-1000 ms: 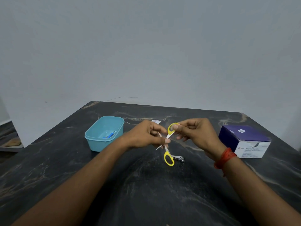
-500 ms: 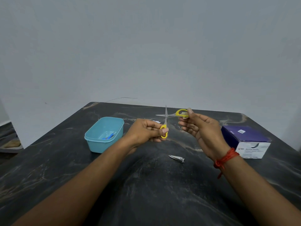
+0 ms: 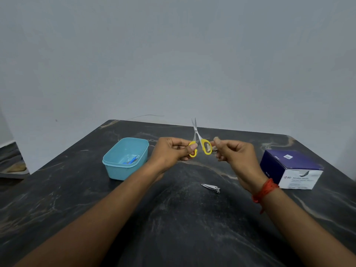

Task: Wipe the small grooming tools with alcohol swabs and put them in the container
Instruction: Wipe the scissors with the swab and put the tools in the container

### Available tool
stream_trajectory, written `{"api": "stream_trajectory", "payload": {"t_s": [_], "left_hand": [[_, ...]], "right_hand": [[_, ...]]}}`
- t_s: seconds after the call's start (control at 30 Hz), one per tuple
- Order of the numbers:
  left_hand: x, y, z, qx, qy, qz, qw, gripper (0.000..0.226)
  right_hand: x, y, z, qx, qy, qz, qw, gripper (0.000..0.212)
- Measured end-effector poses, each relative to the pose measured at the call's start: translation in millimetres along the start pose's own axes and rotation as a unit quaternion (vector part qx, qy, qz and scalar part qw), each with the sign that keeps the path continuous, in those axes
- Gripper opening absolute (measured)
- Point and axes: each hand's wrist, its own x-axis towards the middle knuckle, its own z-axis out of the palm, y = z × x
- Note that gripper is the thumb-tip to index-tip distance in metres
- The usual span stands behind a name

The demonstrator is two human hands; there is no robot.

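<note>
Small scissors point(image 3: 198, 138) with yellow handle loops stand upright above the table, blades nearly together and pointing up. My left hand point(image 3: 171, 153) pinches the left loop and my right hand point(image 3: 234, 154) pinches the right loop. A silver nail clipper point(image 3: 211, 188) lies on the dark table below my hands. The teal container point(image 3: 125, 158) sits to the left, holding a blue tool point(image 3: 131, 160). No swab shows in either hand.
A purple and white box of alcohol swabs point(image 3: 291, 169) stands at the right. The dark marble table point(image 3: 173, 228) ends at a grey wall behind. A red thread is tied round my right wrist point(image 3: 264, 190).
The scissors went from blades spread wide apart to nearly closed and upright. Both hands came closer together at the same height, each on a loop.
</note>
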Motion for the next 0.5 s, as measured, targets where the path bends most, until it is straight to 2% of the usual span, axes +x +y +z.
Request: {"api": "stream_trajectory", "payload": {"t_s": [0.13, 0.2, 0.5], "left_hand": [[0, -3, 2, 0.009, -0.005, 0.006, 1.0, 0.013], [-1, -5, 4, 0.012, -0.011, 0.007, 1.0, 0.016], [-2, -8, 6, 0.062, -0.022, -0.018, 0.998, 0.017]], "right_hand": [[2, 5, 0, -0.069, -0.009, -0.025, 0.997, 0.011], [2, 10, 1, -0.095, -0.009, -0.032, 0.995, 0.011], [6, 26, 2, -0.114, -0.027, -0.013, 0.993, 0.006]]}}
